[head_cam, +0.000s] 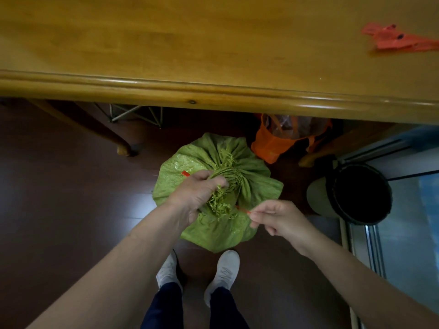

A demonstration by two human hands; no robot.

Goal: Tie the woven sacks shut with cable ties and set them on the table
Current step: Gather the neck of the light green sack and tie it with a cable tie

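1. A green sack [256, 186] is seen standing on the floor [59, 198], below the near edge of the wooden surface [190, 43] and just ahead of a pair of white shoes [224, 269]. Its mouth is gathered into a pleated neck with frayed threads; its contents are hidden.
2. An orange bag [268, 146] is set under the surface, just behind the sack, with clear plastic showing inside. A black bin [361, 193] stands to the right; its inside is too dark to read.
3. The sack's neck is gripped by the left hand [197, 193], fingers curled round the bunched fabric.
4. An orange cable tie [247, 211] is pinched at one end between thumb and fingers [257, 213] of the right hand [282, 219], just right of the neck.
5. The visible stretch of the tie is laid roughly level, pointing from the right fingers leftward toward the neck. A second orange tip is seen beyond the left hand, on the sack's far left side.
6. More orange ties [399, 40] are left lying on the surface at the far right.
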